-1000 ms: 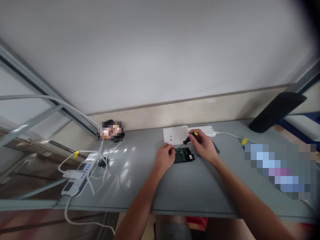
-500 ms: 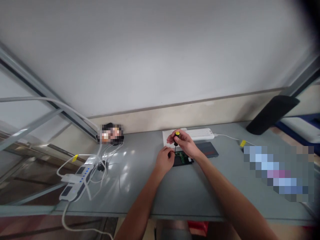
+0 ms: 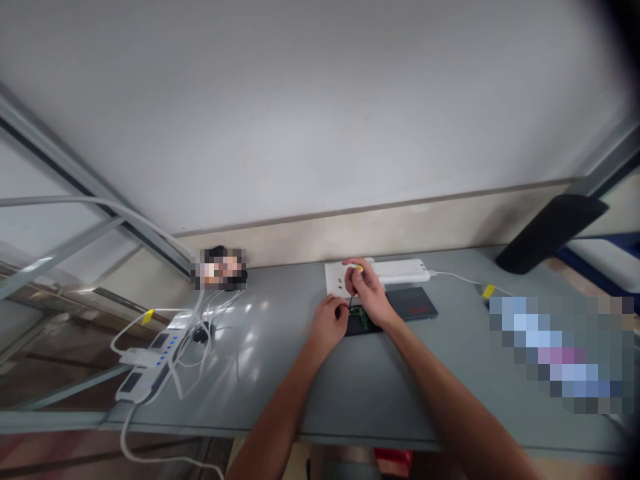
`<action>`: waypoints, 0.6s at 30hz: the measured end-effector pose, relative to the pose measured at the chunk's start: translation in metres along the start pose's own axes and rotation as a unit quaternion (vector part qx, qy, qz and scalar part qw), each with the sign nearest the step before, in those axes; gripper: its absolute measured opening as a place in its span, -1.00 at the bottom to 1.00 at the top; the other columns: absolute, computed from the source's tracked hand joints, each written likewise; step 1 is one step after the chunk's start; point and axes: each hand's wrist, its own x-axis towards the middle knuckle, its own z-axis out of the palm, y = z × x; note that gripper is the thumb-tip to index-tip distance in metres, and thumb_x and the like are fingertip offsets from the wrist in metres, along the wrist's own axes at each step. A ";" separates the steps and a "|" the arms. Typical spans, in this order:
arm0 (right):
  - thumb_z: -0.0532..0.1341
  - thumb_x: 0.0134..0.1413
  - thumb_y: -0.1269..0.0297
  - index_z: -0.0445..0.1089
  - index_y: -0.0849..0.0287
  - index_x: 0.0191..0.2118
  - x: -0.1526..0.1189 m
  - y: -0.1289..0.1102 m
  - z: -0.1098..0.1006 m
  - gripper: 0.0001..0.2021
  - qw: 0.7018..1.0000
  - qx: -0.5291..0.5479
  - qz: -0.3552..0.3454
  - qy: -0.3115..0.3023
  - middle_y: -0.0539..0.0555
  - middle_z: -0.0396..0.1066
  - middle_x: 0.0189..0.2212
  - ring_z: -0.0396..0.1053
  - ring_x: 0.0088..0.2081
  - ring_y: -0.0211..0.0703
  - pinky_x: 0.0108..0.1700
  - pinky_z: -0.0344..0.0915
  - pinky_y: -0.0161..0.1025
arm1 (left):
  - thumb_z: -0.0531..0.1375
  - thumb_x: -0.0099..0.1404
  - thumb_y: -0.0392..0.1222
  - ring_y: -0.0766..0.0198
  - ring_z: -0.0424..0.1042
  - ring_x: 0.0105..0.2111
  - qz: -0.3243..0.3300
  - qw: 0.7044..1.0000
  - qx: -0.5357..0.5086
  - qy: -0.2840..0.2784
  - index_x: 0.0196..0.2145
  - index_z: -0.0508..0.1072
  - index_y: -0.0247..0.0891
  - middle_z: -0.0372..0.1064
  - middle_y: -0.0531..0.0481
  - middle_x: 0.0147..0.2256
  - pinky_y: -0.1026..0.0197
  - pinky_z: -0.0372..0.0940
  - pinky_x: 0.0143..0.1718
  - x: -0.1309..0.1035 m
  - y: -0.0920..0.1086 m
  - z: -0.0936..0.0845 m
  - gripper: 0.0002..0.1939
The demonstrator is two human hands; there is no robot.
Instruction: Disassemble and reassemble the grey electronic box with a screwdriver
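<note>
My right hand (image 3: pixel 369 293) is closed around a screwdriver (image 3: pixel 359 269) with a yellow-capped handle, mostly covered by the fingers. Its thin dark shaft points down at a green circuit board (image 3: pixel 365 318) lying in a flat black casing (image 3: pixel 367 331) on the table. At the casing's left end sits my left hand (image 3: pixel 329 321), fingers curled, thumb and forefinger close to the screwdriver's tip. Whatever those fingertips pinch is hidden. Right of the board lies a flat dark panel (image 3: pixel 414 304) with a reddish mark. Behind my hands, small dark screws (image 3: pixel 340 285) rest on a white sheet (image 3: pixel 331 272).
A white power strip (image 3: pixel 407 269) with a cable lies along the back. At left, another power strip (image 3: pixel 145 373) carries plugs and tangled white cables (image 3: pixel 207 347). A black rounded object (image 3: pixel 550 233) leans at the back right. Two areas are pixelated.
My right hand has turned and tipped around the screwdriver, covering more of its handle. The screws on the white sheet now show. My left hand stays at the board's left end.
</note>
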 end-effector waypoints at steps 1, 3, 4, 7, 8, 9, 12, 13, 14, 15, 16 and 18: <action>0.07 0.34 -0.18 0.36 0.03 -0.01 0.000 -0.001 -0.001 -0.59 1.000 0.017 0.007 -0.003 -0.06 0.19 -0.48 0.19 -0.48 -0.22 -0.40 0.21 -0.23 | 0.07 0.37 -0.42 0.24 0.45 -0.21 0.000 1.000 0.001 -0.001 -0.34 0.52 -0.23 0.44 -0.01 -0.30 0.19 0.34 -0.03 0.000 0.000 0.000 -0.75; 0.08 0.32 -0.19 0.41 0.06 -0.02 0.000 -0.004 -0.003 -0.56 0.999 0.047 0.022 -0.007 0.00 0.26 -0.45 0.27 -0.42 -0.17 -0.34 0.27 -0.19 | 0.07 0.38 -0.42 0.24 0.44 -0.20 -0.001 1.000 0.004 -0.004 -0.32 0.52 -0.22 0.42 -0.01 -0.29 0.19 0.34 -0.03 0.000 0.000 -0.001 -0.74; 0.15 0.29 -0.17 0.42 0.06 -0.07 -0.001 -0.005 -0.004 -0.60 0.998 0.056 0.025 -0.009 0.03 0.32 -0.41 0.32 -0.37 -0.15 -0.29 0.31 -0.17 | 0.07 0.38 -0.42 0.24 0.44 -0.20 -0.001 1.000 0.004 -0.005 -0.32 0.52 -0.22 0.42 -0.01 -0.29 0.20 0.34 -0.03 0.000 0.000 -0.001 -0.74; 0.38 0.10 -0.04 0.33 0.04 -0.21 -0.002 -0.007 -0.006 -0.66 0.997 0.077 0.026 -0.003 0.06 0.45 -0.20 0.45 -0.21 -0.12 -0.12 0.37 -0.13 | 0.07 0.38 -0.42 0.24 0.44 -0.19 -0.003 1.000 0.008 -0.008 -0.29 0.53 -0.22 0.42 -0.01 -0.27 0.19 0.33 -0.02 -0.001 0.000 -0.001 -0.74; 0.42 0.06 0.00 0.27 0.03 -0.22 -0.003 -0.006 -0.006 -0.64 0.996 0.086 0.022 0.005 0.04 0.46 -0.19 0.47 -0.21 -0.13 -0.11 0.38 -0.13 | 0.07 0.38 -0.42 0.23 0.44 -0.19 -0.004 1.000 0.009 -0.007 -0.27 0.53 -0.22 0.42 -0.01 -0.26 0.18 0.33 -0.02 -0.001 -0.001 -0.001 -0.75; 0.44 0.04 0.03 0.22 0.02 -0.23 -0.003 -0.005 -0.006 -0.61 0.995 0.092 0.018 0.017 0.00 0.46 -0.23 0.46 -0.25 -0.17 -0.16 0.37 -0.16 | 0.07 0.38 -0.43 0.23 0.44 -0.18 -0.004 1.000 0.010 -0.006 -0.26 0.52 -0.21 0.43 -0.01 -0.26 0.18 0.32 -0.01 -0.001 0.000 -0.001 -0.75; 0.39 0.12 0.01 0.19 0.00 -0.21 -0.002 -0.001 -0.006 -0.63 0.995 0.087 0.005 0.040 -0.13 0.28 -0.47 0.26 -0.49 -0.30 -0.39 0.21 -0.29 | 0.06 0.38 -0.43 0.24 0.44 -0.19 -0.002 1.000 0.006 -0.008 -0.28 0.50 -0.22 0.42 0.00 -0.27 0.19 0.32 -0.02 0.000 0.000 -0.002 -0.76; 0.33 0.19 -0.04 0.23 -0.01 -0.16 -0.001 -0.001 -0.006 -0.67 0.996 0.084 0.005 0.039 -0.14 0.21 -0.50 0.19 -0.52 -0.30 -0.43 0.16 -0.30 | 0.06 0.38 -0.43 0.24 0.43 -0.19 -0.001 1.000 0.004 -0.010 -0.29 0.49 -0.22 0.42 0.00 -0.28 0.19 0.32 -0.02 0.000 0.000 -0.002 -0.76; 0.25 0.25 -0.10 0.27 -0.01 -0.12 -0.001 -0.002 -0.006 -0.69 0.996 0.084 0.009 0.035 -0.13 0.17 -0.51 0.16 -0.52 -0.28 -0.43 0.15 -0.28 | 0.06 0.38 -0.43 0.24 0.43 -0.19 0.000 1.000 0.003 -0.011 -0.31 0.48 -0.22 0.42 0.00 -0.28 0.20 0.32 -0.03 0.000 0.000 -0.002 -0.76; 0.16 0.30 -0.14 0.30 0.00 -0.07 -0.001 -0.004 -0.007 -0.67 0.996 0.085 0.013 0.031 -0.10 0.17 -0.49 0.17 -0.50 -0.26 -0.42 0.18 -0.26 | 0.05 0.38 -0.43 0.24 0.43 -0.20 0.000 1.000 0.002 -0.012 -0.32 0.48 -0.23 0.41 0.00 -0.28 0.20 0.32 -0.03 0.000 0.000 -0.002 -0.76; 0.11 0.32 -0.17 0.34 0.02 -0.06 -0.001 -0.006 -0.008 -0.63 0.996 0.085 0.019 0.028 -0.07 0.19 -0.48 0.20 -0.47 -0.23 -0.38 0.21 -0.23 | 0.05 0.38 -0.43 0.24 0.43 -0.19 -0.001 1.000 0.002 -0.011 -0.32 0.48 -0.23 0.42 0.00 -0.28 0.20 0.31 -0.03 0.000 0.000 -0.002 -0.76; 0.17 0.27 -0.16 0.40 0.05 -0.12 -0.001 -0.011 -0.009 -0.63 0.996 0.085 0.030 0.026 -0.01 0.28 -0.41 0.30 -0.39 -0.19 -0.29 0.28 -0.20 | 0.05 0.38 -0.43 0.24 0.43 -0.19 -0.001 1.000 0.000 -0.011 -0.31 0.48 -0.23 0.42 -0.01 -0.27 0.20 0.31 -0.03 0.000 0.000 -0.002 -0.76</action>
